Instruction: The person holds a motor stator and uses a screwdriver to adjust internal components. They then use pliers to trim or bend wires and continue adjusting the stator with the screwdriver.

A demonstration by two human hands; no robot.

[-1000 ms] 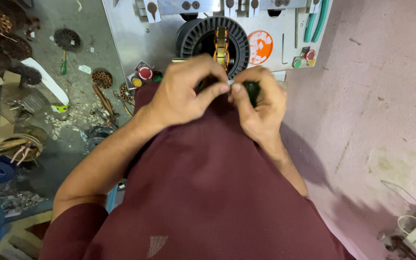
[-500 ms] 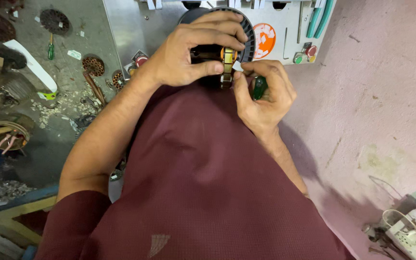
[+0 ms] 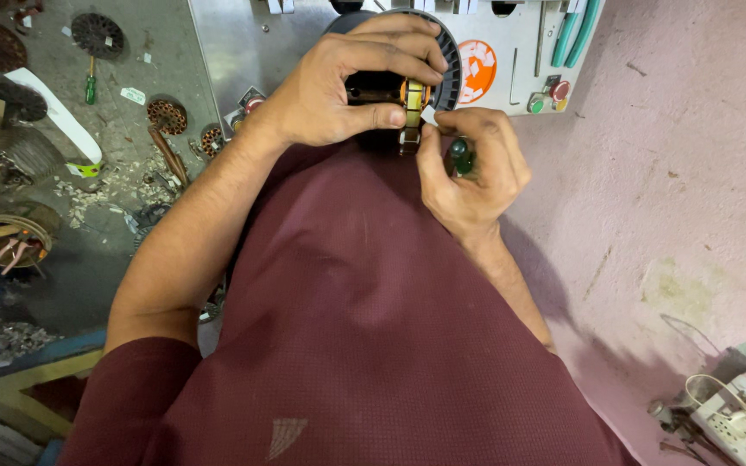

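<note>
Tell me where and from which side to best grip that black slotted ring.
Probably grip the black slotted ring by its outer rim, coming over the top as the left hand does. The rim is round and bare there, while the right hand with a green-handled tool crowds its lower edge.

We see grey metal machine panel (image 3: 243,43) with round orange sticker (image 3: 477,71) and red push button (image 3: 560,90). On dirty floor at left: small green-handled screwdriver (image 3: 91,86), copper-wound round coils (image 3: 166,115), curved white strip (image 3: 52,112). White power strip (image 3: 740,418) lies at lower right, near pink plaster wall (image 3: 684,173).
</note>
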